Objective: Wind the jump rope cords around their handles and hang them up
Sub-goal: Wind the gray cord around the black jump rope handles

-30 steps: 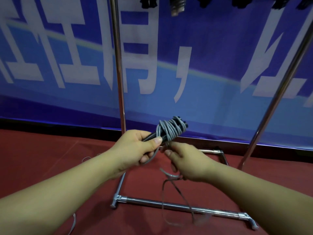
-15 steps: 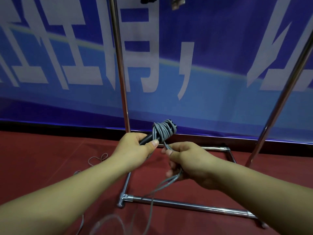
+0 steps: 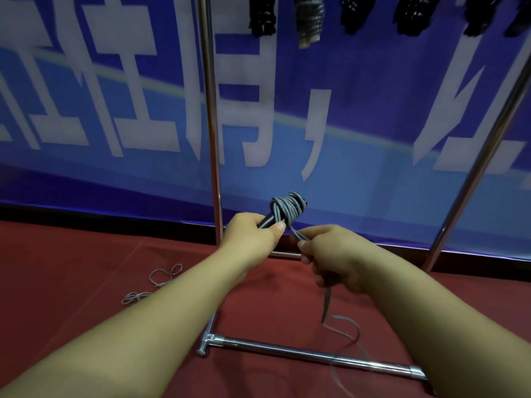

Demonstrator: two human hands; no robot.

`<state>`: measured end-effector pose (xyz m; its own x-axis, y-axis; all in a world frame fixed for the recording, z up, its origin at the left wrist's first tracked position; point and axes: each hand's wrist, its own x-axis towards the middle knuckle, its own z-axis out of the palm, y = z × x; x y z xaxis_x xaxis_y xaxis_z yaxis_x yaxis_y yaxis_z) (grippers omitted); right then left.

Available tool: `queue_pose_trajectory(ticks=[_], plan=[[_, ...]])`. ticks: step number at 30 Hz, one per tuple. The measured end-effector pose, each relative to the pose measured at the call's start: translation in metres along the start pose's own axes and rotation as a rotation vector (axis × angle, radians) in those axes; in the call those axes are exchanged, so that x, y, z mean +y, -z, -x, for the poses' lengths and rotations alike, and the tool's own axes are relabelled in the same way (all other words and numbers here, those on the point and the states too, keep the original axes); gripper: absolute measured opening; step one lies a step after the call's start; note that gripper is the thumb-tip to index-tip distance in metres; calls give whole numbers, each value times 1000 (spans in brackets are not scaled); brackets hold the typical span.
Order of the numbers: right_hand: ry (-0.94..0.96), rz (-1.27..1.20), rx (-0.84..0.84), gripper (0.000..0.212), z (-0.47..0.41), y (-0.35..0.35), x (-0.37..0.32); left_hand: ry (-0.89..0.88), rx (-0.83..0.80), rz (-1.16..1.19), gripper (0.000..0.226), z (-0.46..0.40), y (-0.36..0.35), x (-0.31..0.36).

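Both hands grip rope: left hand (image 3: 250, 235) handles (image 3: 268, 221), right hand (image 3: 330, 254) cord (image 3: 297, 234).

Two hands, left (image 3: 253, 237) and right (image 3: 334, 258), one grey-corded jump rope (image 3: 287, 209), one chrome rack (image 3: 211, 124), and six wound bundles (image 3: 309, 20) hanging above.

You stand facing a blue banner (image 3: 359, 133) printed with large white characters and a pale curved stripe; it fills the wall ahead of you down to a dark strip at the bottom. Below that strip lies a red carpet (image 3: 71, 268), which covers the floor. On the carpet before you stands a chrome rack (image 3: 211, 139), with two shiny uprights and a base bar that crosses low in front of you.
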<state>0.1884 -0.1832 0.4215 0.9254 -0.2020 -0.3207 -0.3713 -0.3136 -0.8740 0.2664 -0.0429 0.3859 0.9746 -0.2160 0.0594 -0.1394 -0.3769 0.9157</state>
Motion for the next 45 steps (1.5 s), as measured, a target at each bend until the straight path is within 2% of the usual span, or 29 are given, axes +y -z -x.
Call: queue_pose_trajectory(ticks=[8,12,15,20,27,32,37,42,45], plan=[[-24,16,49,26,4,5,6,75,1,189,35,6,-22,9],[21,51,16,23,2,3,9,26,86,337,32,19,-36,-5],[56,2,9,21,-4,6,13,-9,110,339,32,19,-33,-23],[80,137,38,25,-16,7,15,-45,47,192,22,11,-26,-42],[237,431,132,35,-9,-4,4,-51,-5,20,12,6,-4,-52],[288,560,26,25,-5,3,9,-72,-114,-326,15,8,23,-47],[358,662,-5,25,-4,11,15,-49,-263,-516,14,21,39,-40],[389,624,69,37,-5,11,20,-9,-321,-655,19,31,43,-47],[402,531,1,27,-9,4,26,-18,-350,-728,23,37,41,-47]])
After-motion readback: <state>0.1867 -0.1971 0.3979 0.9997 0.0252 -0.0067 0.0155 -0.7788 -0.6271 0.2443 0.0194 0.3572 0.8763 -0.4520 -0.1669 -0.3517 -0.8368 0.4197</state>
